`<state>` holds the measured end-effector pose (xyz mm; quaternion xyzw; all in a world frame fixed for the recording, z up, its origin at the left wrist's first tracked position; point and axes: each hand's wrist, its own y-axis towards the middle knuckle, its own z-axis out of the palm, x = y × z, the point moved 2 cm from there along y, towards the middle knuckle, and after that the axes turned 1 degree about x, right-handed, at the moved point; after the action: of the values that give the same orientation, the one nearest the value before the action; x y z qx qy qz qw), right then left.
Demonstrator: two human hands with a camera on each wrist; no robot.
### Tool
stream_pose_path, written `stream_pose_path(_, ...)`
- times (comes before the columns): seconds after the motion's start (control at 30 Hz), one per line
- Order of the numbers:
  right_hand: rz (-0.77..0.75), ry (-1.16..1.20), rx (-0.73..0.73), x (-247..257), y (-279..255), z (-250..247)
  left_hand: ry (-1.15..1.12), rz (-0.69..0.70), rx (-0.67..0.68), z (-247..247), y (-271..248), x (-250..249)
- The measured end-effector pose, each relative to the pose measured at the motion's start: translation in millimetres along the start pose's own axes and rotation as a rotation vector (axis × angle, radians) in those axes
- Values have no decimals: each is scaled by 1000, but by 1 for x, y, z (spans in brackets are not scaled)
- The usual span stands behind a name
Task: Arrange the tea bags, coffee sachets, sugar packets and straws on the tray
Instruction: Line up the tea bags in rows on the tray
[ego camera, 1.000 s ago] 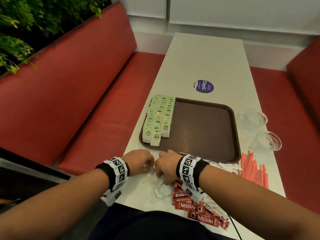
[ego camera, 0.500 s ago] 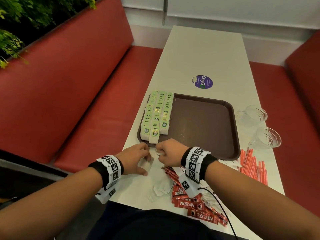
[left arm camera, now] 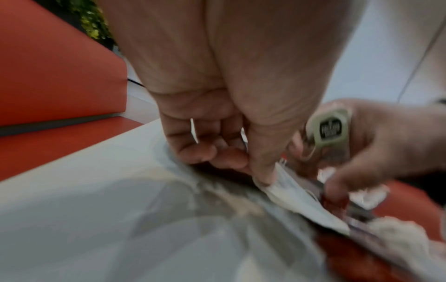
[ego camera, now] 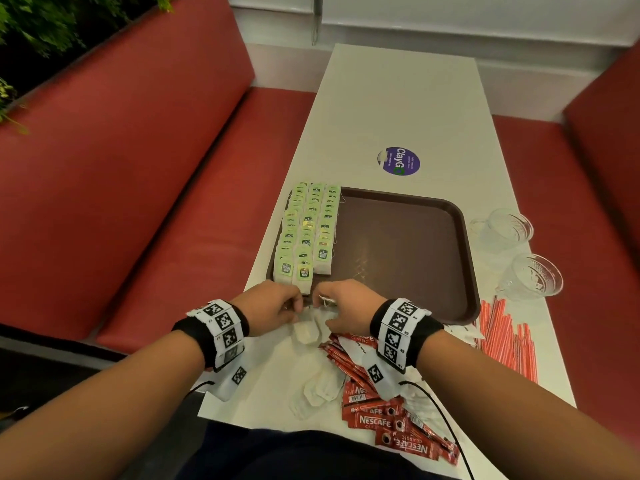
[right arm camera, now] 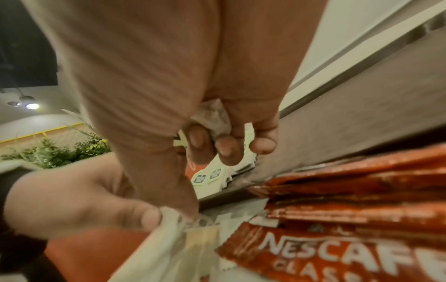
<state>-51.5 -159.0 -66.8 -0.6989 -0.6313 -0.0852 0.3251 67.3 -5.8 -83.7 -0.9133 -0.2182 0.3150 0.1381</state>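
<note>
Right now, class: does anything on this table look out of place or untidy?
Yes. Only the tea bag rows sit neatly on the tray. Coffee sachets, loose tea bags and straws lie scattered on the table.

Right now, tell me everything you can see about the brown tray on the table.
The brown tray is a dark, rounded-corner rectangle with a raised rim, plastic by its look, lying flat on the white table. Three neat rows of green-tagged tea bags fill its left side; the rest is bare and faintly glossy. Both hands work just at its near edge, and two glass cups stand off its right side.
</note>
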Motion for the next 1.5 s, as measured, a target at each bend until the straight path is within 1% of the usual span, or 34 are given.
stream_pose_path(0.13,-25,63,-58,2,-1,-2,-220,28,-1,-19,6,-6)
stream_pose_path(0.23,-64,118,-138,3,5,-9,-275,41,-26,-29,13,-11)
stream_pose_path(0.3,-72,136,-201,2,9,-17,-265,38,-60,-33,17,-14)
stream_pose_path(0.43,3,121,-257,-4,13,-28,-185,11,-148,-39,21,-19)
stream_pose_path(0.57,69,264,-283,-13,14,-32,-111,60,-183,-42,21,-33)
stream_pose_path(0.67,120,355,-305,-20,15,-33,-99,63,-237,-42,25,-35)
stream_pose_path(0.77,135,393,-282,-26,18,-31,-145,72,-285,-40,29,-33)
stream_pose_path(0.83,141,420,-251,-30,19,-27,-167,64,-292,-39,33,-32)
stream_pose_path(0.93,158,447,-222,-36,19,-23,-204,16,-291,-37,39,-29)
stream_pose_path(1.0,179,413,-214,-41,21,-23,-188,-39,-294,-34,46,-27)
stream_pose_path(1.13,238,288,-242,-52,26,-26,-44,-165,-189,-32,66,-21)
stream_pose_path(1.2,268,254,-213,-57,28,-27,19,-200,-162,-33,74,-19)
stream_pose_path(1.27,289,229,-170,-60,31,-26,66,-225,-180,-36,80,-20)
stream_pose_path(1.43,296,170,-72,-61,38,-19,21,-307,-248,-39,88,-19)
stream_pose_path(1.5,290,155,-50,-59,40,-18,45,-293,-274,-36,87,-19)
